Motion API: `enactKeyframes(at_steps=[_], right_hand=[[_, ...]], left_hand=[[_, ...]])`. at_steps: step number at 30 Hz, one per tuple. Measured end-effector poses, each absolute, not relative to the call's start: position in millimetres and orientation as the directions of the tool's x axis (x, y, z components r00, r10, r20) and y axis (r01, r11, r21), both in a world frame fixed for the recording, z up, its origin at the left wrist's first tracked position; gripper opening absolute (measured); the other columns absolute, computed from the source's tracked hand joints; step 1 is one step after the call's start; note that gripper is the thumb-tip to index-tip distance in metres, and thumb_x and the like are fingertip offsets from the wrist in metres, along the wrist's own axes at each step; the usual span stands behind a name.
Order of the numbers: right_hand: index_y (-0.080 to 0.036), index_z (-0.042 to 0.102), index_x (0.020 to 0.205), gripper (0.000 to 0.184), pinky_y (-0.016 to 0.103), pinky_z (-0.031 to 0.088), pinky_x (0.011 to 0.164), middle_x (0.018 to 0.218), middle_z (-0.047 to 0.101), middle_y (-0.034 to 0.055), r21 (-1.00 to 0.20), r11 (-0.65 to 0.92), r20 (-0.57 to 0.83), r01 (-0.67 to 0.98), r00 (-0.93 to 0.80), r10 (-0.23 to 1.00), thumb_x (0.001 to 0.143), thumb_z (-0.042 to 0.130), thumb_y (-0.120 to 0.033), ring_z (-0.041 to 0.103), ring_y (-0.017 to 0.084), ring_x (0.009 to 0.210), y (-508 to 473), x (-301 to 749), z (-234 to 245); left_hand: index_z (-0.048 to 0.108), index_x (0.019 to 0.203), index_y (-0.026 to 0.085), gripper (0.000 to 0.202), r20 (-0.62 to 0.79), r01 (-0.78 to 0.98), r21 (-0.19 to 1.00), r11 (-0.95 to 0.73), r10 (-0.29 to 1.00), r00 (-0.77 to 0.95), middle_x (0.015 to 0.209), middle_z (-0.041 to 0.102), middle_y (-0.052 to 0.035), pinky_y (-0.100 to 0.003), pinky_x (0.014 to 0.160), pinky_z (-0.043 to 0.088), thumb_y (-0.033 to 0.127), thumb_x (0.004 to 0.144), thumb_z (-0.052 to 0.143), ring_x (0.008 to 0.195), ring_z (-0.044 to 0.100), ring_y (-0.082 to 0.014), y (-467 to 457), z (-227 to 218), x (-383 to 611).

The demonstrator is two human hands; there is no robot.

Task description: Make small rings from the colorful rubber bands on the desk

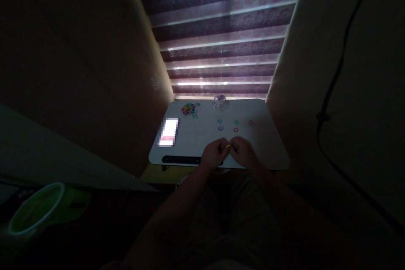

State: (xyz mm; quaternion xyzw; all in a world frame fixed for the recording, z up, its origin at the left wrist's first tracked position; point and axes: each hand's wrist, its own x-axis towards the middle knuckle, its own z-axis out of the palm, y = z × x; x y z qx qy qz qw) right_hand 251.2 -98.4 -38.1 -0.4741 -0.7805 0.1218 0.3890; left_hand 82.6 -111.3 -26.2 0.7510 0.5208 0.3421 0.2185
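Note:
Both of my hands meet above the near edge of a small white table. My left hand is closed, its fingertips pinching one end of a small yellow hair tie. On the other side, my right hand is closed on the same yellow tie; its fingers are partly in shadow. Just beyond the hands lie several separate ring-shaped hair ties, among them a purple one, a red one and a pink one. A heap of mixed-colour hair ties lies at the far left.
A clear round container stands at the table's back edge. A lit phone lies on the left of the white table. A black slot runs along its near edge. A green basket is at lower left; a cable hangs at right.

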Motion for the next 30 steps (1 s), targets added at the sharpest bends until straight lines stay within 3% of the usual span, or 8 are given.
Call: enactKeyframes(at_steps=[30], right_hand=[[-0.021,0.058,0.076,0.003,0.027,0.035,0.061,0.07,0.056,0.0009,-0.565,0.504,0.475,0.653,-0.243,0.846,0.077,0.057,-0.018,0.05,0.015,0.064,-98.1,251.5,-39.4]], left_hand=[[0.06,0.084,0.017,0.029,0.272,0.638,0.684,-0.354,0.935,0.227,0.071,0.063,-0.0005,-0.023,0.058,0.036,0.045,0.089,0.056,0.062,0.053,-0.0123,-112.1,-25.6,83.0]])
